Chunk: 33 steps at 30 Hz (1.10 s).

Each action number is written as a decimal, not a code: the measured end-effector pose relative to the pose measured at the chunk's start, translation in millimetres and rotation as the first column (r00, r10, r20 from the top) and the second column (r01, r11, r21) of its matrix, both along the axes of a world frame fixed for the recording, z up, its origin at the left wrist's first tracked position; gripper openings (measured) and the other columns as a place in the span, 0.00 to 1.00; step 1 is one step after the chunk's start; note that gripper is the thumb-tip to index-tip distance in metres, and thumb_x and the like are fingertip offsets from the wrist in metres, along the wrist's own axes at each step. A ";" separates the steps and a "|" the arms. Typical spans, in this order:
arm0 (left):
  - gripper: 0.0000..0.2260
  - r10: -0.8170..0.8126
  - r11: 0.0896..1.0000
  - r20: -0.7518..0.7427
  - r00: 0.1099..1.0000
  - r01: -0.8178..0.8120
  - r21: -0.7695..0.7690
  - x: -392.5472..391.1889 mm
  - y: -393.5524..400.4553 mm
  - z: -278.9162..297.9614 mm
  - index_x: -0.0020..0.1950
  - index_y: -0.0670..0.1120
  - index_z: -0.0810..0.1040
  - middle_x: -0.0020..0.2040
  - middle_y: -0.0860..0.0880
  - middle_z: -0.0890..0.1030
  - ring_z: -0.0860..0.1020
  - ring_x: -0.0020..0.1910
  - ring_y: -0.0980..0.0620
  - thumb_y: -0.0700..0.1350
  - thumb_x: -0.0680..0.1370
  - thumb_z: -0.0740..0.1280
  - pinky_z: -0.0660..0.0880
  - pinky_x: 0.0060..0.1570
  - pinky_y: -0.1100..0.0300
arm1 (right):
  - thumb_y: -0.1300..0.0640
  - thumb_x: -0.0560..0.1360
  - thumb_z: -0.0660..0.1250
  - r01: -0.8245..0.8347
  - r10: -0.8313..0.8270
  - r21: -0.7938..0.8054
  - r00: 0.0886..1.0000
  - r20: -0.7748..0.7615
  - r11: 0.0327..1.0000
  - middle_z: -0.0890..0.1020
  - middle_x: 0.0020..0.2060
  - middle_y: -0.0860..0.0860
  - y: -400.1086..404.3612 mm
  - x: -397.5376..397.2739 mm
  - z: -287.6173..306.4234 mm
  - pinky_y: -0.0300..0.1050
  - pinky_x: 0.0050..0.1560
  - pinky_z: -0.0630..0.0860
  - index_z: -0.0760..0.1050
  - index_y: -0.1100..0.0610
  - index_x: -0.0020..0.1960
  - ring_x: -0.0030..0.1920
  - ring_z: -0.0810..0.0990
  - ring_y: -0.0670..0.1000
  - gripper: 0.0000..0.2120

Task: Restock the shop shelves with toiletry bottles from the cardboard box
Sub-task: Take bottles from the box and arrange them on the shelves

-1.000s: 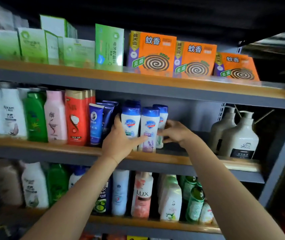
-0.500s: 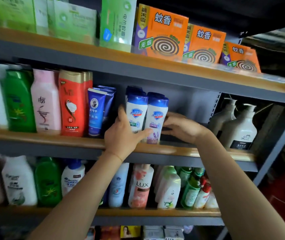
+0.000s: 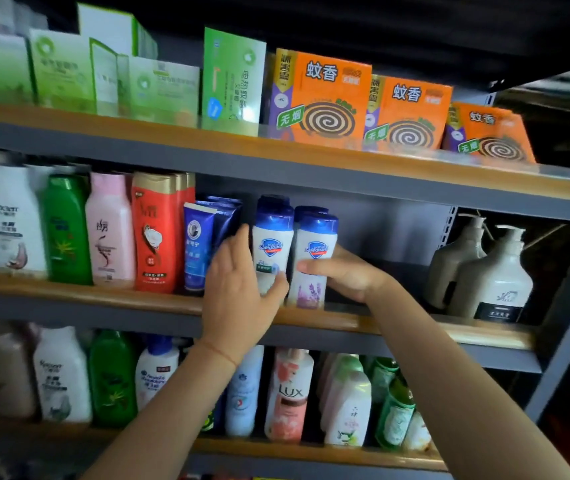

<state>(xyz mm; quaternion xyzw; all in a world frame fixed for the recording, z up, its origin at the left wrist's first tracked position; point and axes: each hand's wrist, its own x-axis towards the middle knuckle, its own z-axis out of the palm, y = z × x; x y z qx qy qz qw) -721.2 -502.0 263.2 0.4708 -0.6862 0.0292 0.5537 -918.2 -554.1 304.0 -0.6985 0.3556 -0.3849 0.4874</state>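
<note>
Up close, two white bottles with dark blue caps stand upright side by side on the middle shelf [image 3: 397,325], long axes vertical, labels facing the viewer. Both carry a blue shield logo reading "Safeguard". The left Safeguard bottle [image 3: 273,242] also shows "24" and a green band of small writing too blurred to read; the right Safeguard bottle [image 3: 314,258] has purple lavender sprigs printed near its base. More blue caps show just behind them.

The left hand [image 3: 238,296] cups the left bottle from its left side, fingers up along the bottle and thumb [image 3: 276,287] across its lower front, so the grip is closed around that bottle. The right hand [image 3: 345,275] wraps the right bottle from the right, thumb across the front at mid-height, its grip closed on that bottle.

To the left on the same shelf stand blue tubes [image 3: 195,247], a red bottle [image 3: 153,233], a pink bottle [image 3: 110,230], a green bottle [image 3: 67,230] and a white bottle [image 3: 17,220] with a blurred name. To the far right are two pale pump bottles [image 3: 494,271].

On the upper shelf, orange boxes [image 3: 321,95] read "蚊香" and "无烟" above a spiral coil picture, beside green boxes [image 3: 233,81]. Below, a pink bottle reading "LUX" [image 3: 290,393] stands among others.
</note>
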 end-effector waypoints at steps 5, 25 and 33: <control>0.16 -0.217 0.897 0.088 0.972 0.234 -0.375 -35.1 36.1 1.7 0.61 0.41 0.76 0.56 0.44 0.77 0.76 0.57 0.45 0.44 0.75 0.66 0.73 0.61 0.53 | 0.61 0.69 0.72 -0.017 0.016 -0.009 1.000 -0.018 1.000 0.82 0.52 0.57 11.6 -23.2 4.5 0.50 0.53 0.77 0.73 0.60 0.62 0.52 0.81 0.54 0.22; 0.26 -0.433 0.496 -0.721 0.541 0.811 0.311 -146.4 -27.5 47.2 0.65 0.50 0.71 0.55 0.43 0.81 0.83 0.51 0.49 0.41 0.71 0.77 0.81 0.45 0.57 | 0.47 0.68 0.76 0.410 -0.426 -0.216 0.904 -0.030 0.886 0.81 0.59 0.49 65.2 -78.0 -7.0 0.56 0.64 0.75 0.69 0.48 0.68 0.61 0.80 0.48 0.31; 0.27 -0.440 0.371 -0.779 0.447 0.880 0.295 -185.4 -21.7 45.5 0.66 0.46 0.70 0.54 0.41 0.82 0.86 0.44 0.49 0.41 0.70 0.78 0.80 0.39 0.58 | 0.60 0.69 0.60 0.636 -0.585 -0.212 0.769 0.258 0.743 0.82 0.51 0.48 114.4 -65.8 -19.2 0.44 0.56 0.78 0.72 0.48 0.60 0.51 0.80 0.44 0.21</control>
